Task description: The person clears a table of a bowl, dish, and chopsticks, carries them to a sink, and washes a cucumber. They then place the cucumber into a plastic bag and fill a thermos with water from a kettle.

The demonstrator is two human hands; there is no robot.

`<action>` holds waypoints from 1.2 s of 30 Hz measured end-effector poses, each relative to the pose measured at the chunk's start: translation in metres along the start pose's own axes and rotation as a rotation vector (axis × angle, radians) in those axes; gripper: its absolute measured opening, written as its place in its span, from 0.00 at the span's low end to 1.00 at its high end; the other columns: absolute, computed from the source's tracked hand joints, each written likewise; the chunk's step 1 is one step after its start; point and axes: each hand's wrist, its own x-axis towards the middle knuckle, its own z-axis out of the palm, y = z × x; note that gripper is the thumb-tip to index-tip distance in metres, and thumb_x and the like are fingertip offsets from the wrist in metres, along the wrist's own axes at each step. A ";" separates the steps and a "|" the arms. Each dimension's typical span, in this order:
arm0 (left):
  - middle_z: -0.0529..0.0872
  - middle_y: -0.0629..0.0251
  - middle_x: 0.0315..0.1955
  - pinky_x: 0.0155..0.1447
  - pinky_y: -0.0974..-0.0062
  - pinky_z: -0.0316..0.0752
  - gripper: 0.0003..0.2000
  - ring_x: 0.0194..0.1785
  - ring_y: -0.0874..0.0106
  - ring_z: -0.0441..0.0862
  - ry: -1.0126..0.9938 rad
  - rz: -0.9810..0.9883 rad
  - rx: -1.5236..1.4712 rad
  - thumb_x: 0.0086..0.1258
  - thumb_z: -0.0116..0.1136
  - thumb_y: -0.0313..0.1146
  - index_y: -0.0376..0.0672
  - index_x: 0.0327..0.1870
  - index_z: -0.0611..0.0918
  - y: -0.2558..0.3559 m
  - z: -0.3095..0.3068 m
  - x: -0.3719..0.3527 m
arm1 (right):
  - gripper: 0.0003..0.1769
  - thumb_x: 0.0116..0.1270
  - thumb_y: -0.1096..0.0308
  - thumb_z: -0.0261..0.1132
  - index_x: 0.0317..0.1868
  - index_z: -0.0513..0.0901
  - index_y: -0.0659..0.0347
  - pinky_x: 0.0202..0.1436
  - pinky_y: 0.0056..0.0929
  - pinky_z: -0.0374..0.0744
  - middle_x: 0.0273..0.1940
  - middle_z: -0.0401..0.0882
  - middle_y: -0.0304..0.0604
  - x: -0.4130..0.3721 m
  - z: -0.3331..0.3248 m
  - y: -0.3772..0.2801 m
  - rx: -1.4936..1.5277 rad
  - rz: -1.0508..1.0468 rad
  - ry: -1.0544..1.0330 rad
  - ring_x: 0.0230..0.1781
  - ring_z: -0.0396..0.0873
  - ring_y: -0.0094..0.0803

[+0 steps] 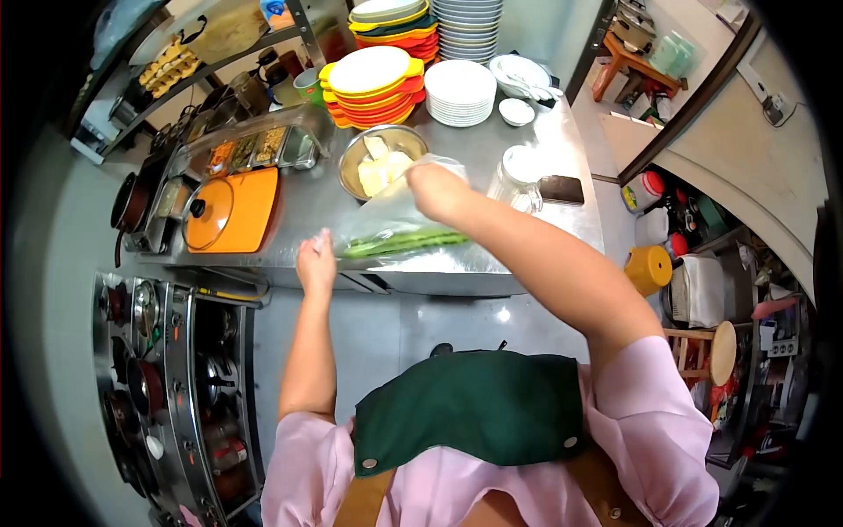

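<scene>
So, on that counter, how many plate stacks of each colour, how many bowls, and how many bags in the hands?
white plate stacks: 2
coloured plate stacks: 2
white bowls: 2
metal bowl: 1
plastic bag: 1
Total: 8

Clear plastic bag (392,220), crinkled, held off the steel counter (580,230) above its front edge, upper end gathered in the right hand (436,191), lower left end pinched by the left hand (316,263), bundle of long green vegetables (406,242) lying lengthwise inside along the bottom
</scene>
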 end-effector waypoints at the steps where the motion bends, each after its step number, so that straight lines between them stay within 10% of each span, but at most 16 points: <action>1: 0.76 0.58 0.33 0.40 0.68 0.69 0.13 0.39 0.62 0.75 0.027 0.060 0.242 0.56 0.57 0.41 0.39 0.23 0.78 0.003 0.004 -0.007 | 0.09 0.44 0.79 0.55 0.28 0.78 0.69 0.39 0.37 0.74 0.31 0.77 0.57 0.006 0.007 -0.001 0.045 0.007 0.013 0.35 0.77 0.46; 4: 0.76 0.59 0.35 0.43 0.67 0.69 0.13 0.40 0.60 0.73 0.055 0.517 0.340 0.47 0.64 0.41 0.41 0.25 0.79 -0.008 0.028 -0.018 | 0.10 0.45 0.77 0.57 0.31 0.78 0.67 0.41 0.36 0.74 0.31 0.77 0.57 0.012 0.023 0.000 0.004 -0.056 -0.103 0.36 0.77 0.45; 8: 0.76 0.60 0.32 0.42 0.68 0.70 0.17 0.40 0.59 0.73 -0.339 0.205 0.362 0.45 0.65 0.39 0.39 0.33 0.77 -0.009 0.071 -0.026 | 0.16 0.52 0.65 0.62 0.41 0.76 0.64 0.37 0.33 0.76 0.32 0.78 0.50 -0.041 0.011 -0.009 -0.098 -0.251 -0.309 0.35 0.77 0.44; 12: 0.76 0.59 0.32 0.42 0.70 0.69 0.15 0.37 0.61 0.74 -0.344 0.122 0.139 0.47 0.64 0.38 0.38 0.31 0.76 -0.011 0.095 -0.019 | 0.21 0.49 0.63 0.67 0.41 0.72 0.63 0.39 0.28 0.74 0.42 0.72 0.47 -0.108 -0.055 0.035 0.505 0.330 0.427 0.38 0.74 0.40; 14: 0.76 0.61 0.33 0.42 0.76 0.69 0.16 0.38 0.69 0.73 -0.560 -0.097 -0.132 0.46 0.65 0.36 0.38 0.31 0.74 -0.014 0.094 -0.008 | 0.21 0.49 0.54 0.67 0.35 0.72 0.59 0.34 0.35 0.73 0.34 0.71 0.45 -0.129 -0.040 0.092 0.053 0.370 0.761 0.34 0.74 0.38; 18: 0.72 0.67 0.39 0.45 0.75 0.68 0.21 0.40 0.73 0.71 -0.681 -0.379 -0.559 0.47 0.65 0.30 0.45 0.42 0.68 -0.017 0.049 0.006 | 0.26 0.43 0.48 0.69 0.32 0.72 0.62 0.38 0.35 0.72 0.36 0.70 0.47 -0.136 0.002 0.125 0.262 0.668 0.451 0.36 0.72 0.43; 24: 0.72 0.67 0.35 0.43 0.80 0.66 0.14 0.37 0.76 0.69 -0.122 0.083 -0.447 0.53 0.59 0.25 0.41 0.39 0.70 0.022 0.026 0.030 | 0.09 0.56 0.65 0.62 0.27 0.72 0.60 0.18 0.19 0.67 0.19 0.71 0.35 -0.137 0.011 0.162 1.217 0.455 0.486 0.16 0.67 0.18; 28: 0.73 0.69 0.25 0.33 0.80 0.65 0.05 0.27 0.78 0.67 0.185 0.277 -0.314 0.57 0.56 0.27 0.39 0.32 0.73 0.162 0.062 -0.025 | 0.13 0.57 0.61 0.62 0.26 0.72 0.61 0.19 0.19 0.68 0.19 0.70 0.34 -0.205 -0.046 0.185 1.285 0.469 0.363 0.17 0.68 0.18; 32: 0.71 0.72 0.23 0.29 0.84 0.65 0.03 0.25 0.82 0.67 -0.640 0.151 -0.743 0.60 0.53 0.27 0.41 0.30 0.72 0.297 0.176 -0.134 | 0.12 0.56 0.64 0.63 0.23 0.73 0.62 0.20 0.19 0.71 0.20 0.72 0.35 -0.276 -0.099 0.247 1.320 0.361 0.302 0.18 0.70 0.19; 36: 0.67 0.70 0.30 0.28 0.89 0.67 0.09 0.30 0.82 0.66 -0.386 0.289 -1.014 0.56 0.56 0.22 0.41 0.34 0.69 0.414 0.279 -0.210 | 0.12 0.56 0.63 0.63 0.25 0.74 0.63 0.22 0.20 0.71 0.21 0.73 0.36 -0.344 -0.142 0.317 1.056 0.391 0.211 0.19 0.72 0.20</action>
